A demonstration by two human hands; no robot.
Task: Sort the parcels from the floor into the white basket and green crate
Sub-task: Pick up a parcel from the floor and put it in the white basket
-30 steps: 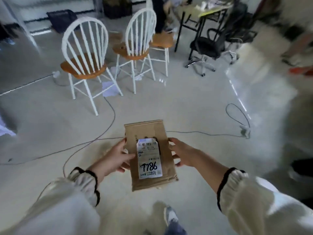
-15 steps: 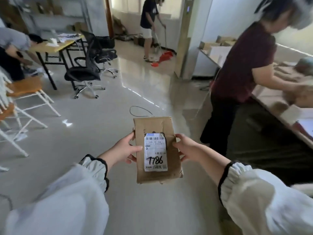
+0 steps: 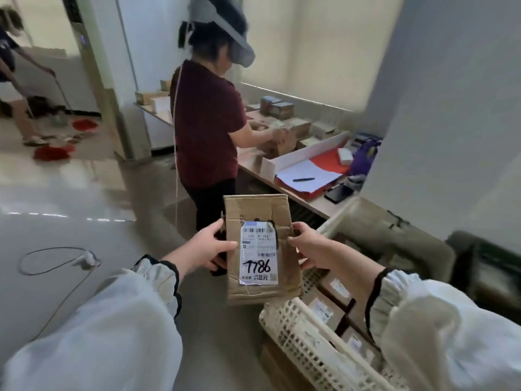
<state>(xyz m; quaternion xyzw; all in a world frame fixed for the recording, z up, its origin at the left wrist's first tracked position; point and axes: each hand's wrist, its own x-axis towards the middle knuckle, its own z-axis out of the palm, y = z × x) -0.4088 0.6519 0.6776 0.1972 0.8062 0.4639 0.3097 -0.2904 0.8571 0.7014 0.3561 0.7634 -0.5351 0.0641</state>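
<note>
Brown flat cardboard parcel with a white label marked 7786 [image 3: 260, 249] is held above the floor between both hands, its long axis running away from the person. The left hand [image 3: 207, 246] pinches its left edge with the thumb on top, and the right hand [image 3: 311, 248] grips the right edge the same way. A white lattice plastic basket [image 3: 304, 342] sits just below and to the right, with labelled parcels [image 3: 321, 309] already inside; the right hand is nearer it. A dark container [image 3: 485, 266] beyond the basket may be the green crate; I cannot tell. On the pale glossy floor [image 3: 70, 193] a loose grey cable [image 3: 50, 263] lies at left. A person in a maroon shirt [image 3: 208, 131] works at a long table [image 3: 318, 204] ahead.
</note>
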